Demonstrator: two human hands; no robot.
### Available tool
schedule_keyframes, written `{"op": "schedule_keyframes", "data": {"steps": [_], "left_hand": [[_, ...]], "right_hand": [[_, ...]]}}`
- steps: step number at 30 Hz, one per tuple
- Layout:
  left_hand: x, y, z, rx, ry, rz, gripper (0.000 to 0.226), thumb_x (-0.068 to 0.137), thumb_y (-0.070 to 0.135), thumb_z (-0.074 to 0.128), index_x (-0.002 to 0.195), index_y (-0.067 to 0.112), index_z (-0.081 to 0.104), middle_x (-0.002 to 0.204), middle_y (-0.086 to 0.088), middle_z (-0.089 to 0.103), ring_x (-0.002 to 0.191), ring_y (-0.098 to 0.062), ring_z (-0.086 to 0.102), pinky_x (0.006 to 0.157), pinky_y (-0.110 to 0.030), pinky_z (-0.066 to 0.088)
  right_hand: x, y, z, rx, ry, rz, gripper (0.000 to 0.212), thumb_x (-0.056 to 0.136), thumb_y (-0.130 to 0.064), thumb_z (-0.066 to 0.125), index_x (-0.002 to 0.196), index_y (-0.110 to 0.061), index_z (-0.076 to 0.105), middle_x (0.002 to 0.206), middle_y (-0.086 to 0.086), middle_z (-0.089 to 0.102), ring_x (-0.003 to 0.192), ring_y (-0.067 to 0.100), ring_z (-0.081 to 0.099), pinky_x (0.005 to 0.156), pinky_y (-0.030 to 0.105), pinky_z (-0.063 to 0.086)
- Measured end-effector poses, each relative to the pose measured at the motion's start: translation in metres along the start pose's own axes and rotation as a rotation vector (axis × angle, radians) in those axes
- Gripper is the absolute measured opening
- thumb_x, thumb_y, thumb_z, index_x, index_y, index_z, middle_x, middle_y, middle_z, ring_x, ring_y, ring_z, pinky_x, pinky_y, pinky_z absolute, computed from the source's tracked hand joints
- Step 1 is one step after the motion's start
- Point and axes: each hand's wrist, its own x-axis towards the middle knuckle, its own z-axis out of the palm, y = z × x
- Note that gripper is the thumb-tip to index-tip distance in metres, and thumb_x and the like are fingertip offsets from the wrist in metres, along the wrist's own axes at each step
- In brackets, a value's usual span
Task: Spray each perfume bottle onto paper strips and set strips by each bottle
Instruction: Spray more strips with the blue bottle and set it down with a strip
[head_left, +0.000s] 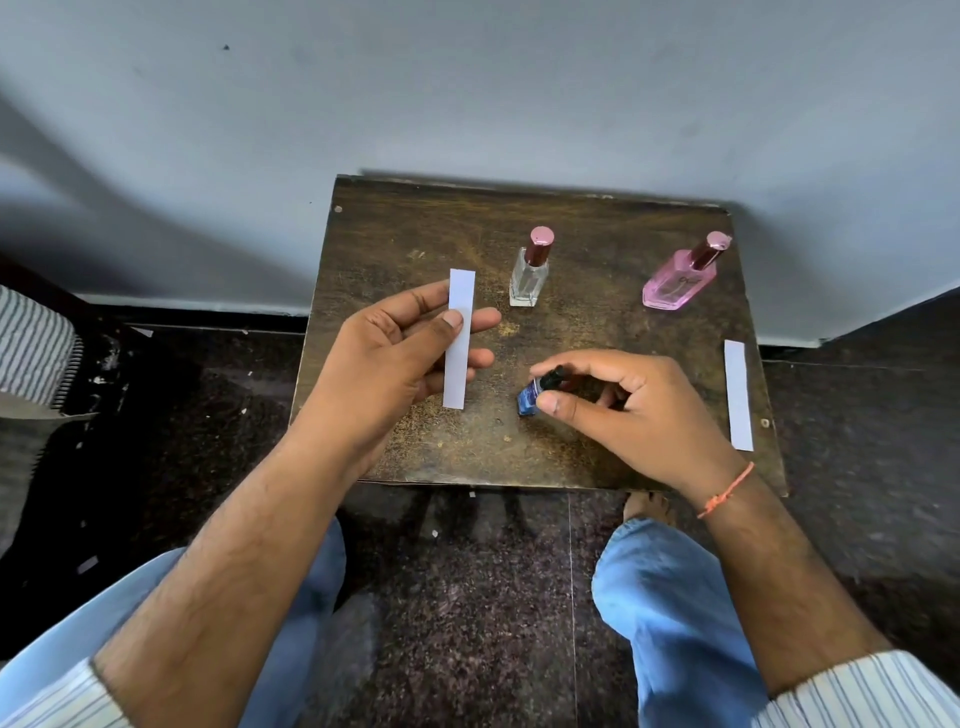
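My left hand pinches a white paper strip upright between thumb and fingers over the small brown table. My right hand grips a small blue perfume bottle with a black spray top, tilted with its nozzle towards the strip, a short gap apart. A clear bottle with a dark red cap stands at the table's back middle. A pink bottle with a red cap stands at the back right. A second white strip lies flat near the right edge.
The table stands against a grey wall. Dark speckled floor surrounds it, with small paper scraps on it. My knees in blue jeans sit below the table's front edge. A striped cloth lies at the far left.
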Motion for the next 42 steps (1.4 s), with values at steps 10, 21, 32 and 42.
{"op": "schedule_keyframes", "data": {"steps": [10, 21, 32, 42], "left_hand": [[0.002, -0.002, 0.000, 0.018, -0.025, -0.002, 0.027, 0.109, 0.014, 0.059, 0.134, 0.019, 0.066, 0.120, -0.006, 0.083, 0.089, -0.018, 0.081, 0.082, -0.031, 0.065], [0.001, -0.003, -0.002, 0.005, -0.047, 0.009, 0.030, 0.109, 0.012, 0.059, 0.138, 0.017, 0.064, 0.121, -0.007, 0.082, 0.089, -0.019, 0.081, 0.081, -0.029, 0.066], [0.001, -0.002, -0.002, 0.010, -0.057, 0.017, 0.030, 0.109, 0.012, 0.058, 0.138, 0.016, 0.064, 0.121, -0.007, 0.082, 0.089, -0.019, 0.081, 0.080, -0.029, 0.066], [-0.001, -0.004, 0.003, 0.045, -0.103, -0.020, 0.027, 0.110, 0.012, 0.057, 0.135, 0.017, 0.067, 0.122, -0.002, 0.082, 0.092, -0.016, 0.082, 0.079, -0.028, 0.065]], "right_hand": [[0.000, -0.033, 0.013, 0.916, -0.143, 0.310, 0.030, 0.099, -0.028, 0.065, 0.125, -0.018, 0.075, 0.103, 0.007, 0.074, 0.094, 0.039, 0.082, 0.062, 0.044, 0.069], [0.003, -0.047, 0.023, 1.242, -0.131, 0.413, 0.031, 0.105, -0.043, 0.051, 0.117, -0.018, 0.064, 0.078, 0.000, 0.046, 0.054, 0.007, 0.031, 0.044, 0.021, 0.018], [0.003, -0.056, 0.028, 1.193, -0.021, 0.405, 0.028, 0.105, -0.036, 0.057, 0.121, -0.014, 0.061, 0.091, 0.005, 0.068, 0.070, 0.017, 0.060, 0.051, 0.029, 0.046], [0.003, -0.056, 0.023, 1.097, -0.022, 0.360, 0.030, 0.101, -0.041, 0.058, 0.124, -0.024, 0.052, 0.081, -0.002, 0.054, 0.064, 0.010, 0.042, 0.048, 0.023, 0.021]]}}
